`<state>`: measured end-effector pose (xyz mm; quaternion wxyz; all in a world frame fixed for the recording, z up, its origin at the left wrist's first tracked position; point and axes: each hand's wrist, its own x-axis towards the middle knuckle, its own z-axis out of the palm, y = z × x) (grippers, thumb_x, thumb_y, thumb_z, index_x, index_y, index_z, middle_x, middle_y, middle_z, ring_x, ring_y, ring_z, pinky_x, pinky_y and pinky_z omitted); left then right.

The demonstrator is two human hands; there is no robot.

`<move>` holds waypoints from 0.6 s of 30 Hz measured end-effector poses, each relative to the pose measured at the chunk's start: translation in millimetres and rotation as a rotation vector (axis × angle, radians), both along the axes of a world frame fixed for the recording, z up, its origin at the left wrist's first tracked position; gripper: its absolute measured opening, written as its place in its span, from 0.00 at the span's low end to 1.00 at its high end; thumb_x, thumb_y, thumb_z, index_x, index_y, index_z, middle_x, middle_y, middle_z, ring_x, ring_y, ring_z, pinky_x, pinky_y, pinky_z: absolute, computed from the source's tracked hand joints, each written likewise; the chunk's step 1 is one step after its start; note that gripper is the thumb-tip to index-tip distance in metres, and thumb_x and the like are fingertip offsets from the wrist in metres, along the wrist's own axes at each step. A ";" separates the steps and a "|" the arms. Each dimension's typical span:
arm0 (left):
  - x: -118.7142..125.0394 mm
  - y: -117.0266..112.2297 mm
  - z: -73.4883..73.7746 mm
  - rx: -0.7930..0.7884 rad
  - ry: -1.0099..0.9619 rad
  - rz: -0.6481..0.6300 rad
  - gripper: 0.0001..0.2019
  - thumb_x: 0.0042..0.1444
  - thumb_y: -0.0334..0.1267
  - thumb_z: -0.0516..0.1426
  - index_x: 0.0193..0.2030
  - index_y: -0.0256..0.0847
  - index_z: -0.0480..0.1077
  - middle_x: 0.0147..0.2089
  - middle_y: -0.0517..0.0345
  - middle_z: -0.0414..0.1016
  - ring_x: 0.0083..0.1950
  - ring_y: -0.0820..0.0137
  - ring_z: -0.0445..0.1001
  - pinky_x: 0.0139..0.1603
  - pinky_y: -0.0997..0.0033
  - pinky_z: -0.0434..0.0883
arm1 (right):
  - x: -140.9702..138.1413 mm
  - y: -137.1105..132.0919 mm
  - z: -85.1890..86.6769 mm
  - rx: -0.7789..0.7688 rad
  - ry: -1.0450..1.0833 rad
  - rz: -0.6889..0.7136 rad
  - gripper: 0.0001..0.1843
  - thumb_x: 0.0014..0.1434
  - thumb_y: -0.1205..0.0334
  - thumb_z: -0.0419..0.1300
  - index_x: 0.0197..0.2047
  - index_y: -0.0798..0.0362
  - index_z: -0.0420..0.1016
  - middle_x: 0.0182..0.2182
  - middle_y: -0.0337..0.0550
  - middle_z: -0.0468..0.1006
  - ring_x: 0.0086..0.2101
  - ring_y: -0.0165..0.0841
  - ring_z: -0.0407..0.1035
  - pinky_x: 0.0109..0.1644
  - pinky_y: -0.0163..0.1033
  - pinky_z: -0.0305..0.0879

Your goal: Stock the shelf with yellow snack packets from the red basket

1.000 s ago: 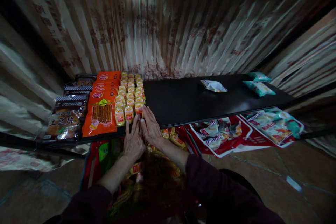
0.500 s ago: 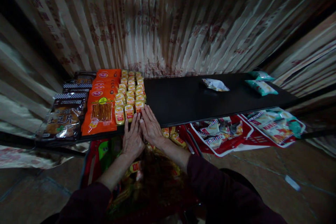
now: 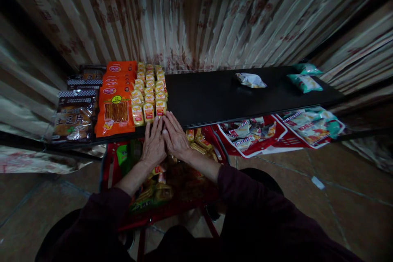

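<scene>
Rows of small yellow snack packs (image 3: 149, 94) stand on the black shelf (image 3: 208, 98), their front ones upright with red labels. My left hand (image 3: 153, 143) lies with fingers stretched out, its fingertips at the base of the front packs. Beside it, my right hand (image 3: 177, 138) is also flat, fingertips at the lower edge of the rightmost front pack (image 3: 161, 108). Both hands hold nothing, and their thumbs are close together. Directly left of the yellow packs are overlapping orange snack bags (image 3: 116, 108). Below my hands, a red basket (image 3: 225, 153) holds more yellow packs.
Dark potato-chip bags (image 3: 75, 114) stand at the shelf's left end. A white packet (image 3: 251, 80) and green packets (image 3: 305, 82) lie farther right. Red baskets of packets (image 3: 253, 133) sit below the shelf's front edge. A patterned curtain (image 3: 196, 16) hangs behind.
The view has tilted down, so the shelf sits higher in the picture and more of the basket and floor shows. My hands stay at the front packs, fingers slightly lower against them.
</scene>
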<state>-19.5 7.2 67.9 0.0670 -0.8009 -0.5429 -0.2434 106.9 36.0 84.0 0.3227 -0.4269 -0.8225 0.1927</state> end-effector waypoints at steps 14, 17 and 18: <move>40.7 -85.8 -56.0 -0.402 -0.047 -0.097 0.31 0.56 0.35 0.49 0.67 0.30 0.51 0.67 0.38 0.56 0.70 0.58 0.48 0.65 0.47 0.55 | 32.0 -83.4 -49.9 -0.343 -0.074 0.017 0.29 0.67 0.52 0.37 0.62 0.59 0.61 0.61 0.54 0.64 0.62 0.37 0.54 0.66 0.50 0.53; 37.3 -103.2 -70.9 -0.533 0.009 -0.138 0.32 0.52 0.32 0.50 0.66 0.32 0.54 0.65 0.39 0.59 0.68 0.60 0.54 0.65 0.52 0.57 | 32.7 -96.5 -72.7 -0.462 -0.102 0.050 0.30 0.66 0.49 0.38 0.60 0.57 0.65 0.58 0.52 0.68 0.60 0.37 0.58 0.65 0.50 0.55; 34.7 -106.7 -74.5 -0.568 0.018 -0.127 0.32 0.52 0.32 0.50 0.66 0.32 0.55 0.65 0.40 0.59 0.68 0.61 0.55 0.65 0.53 0.58 | 32.4 -99.0 -78.4 -0.494 -0.114 0.070 0.30 0.66 0.49 0.38 0.60 0.57 0.66 0.58 0.52 0.68 0.60 0.37 0.60 0.64 0.49 0.57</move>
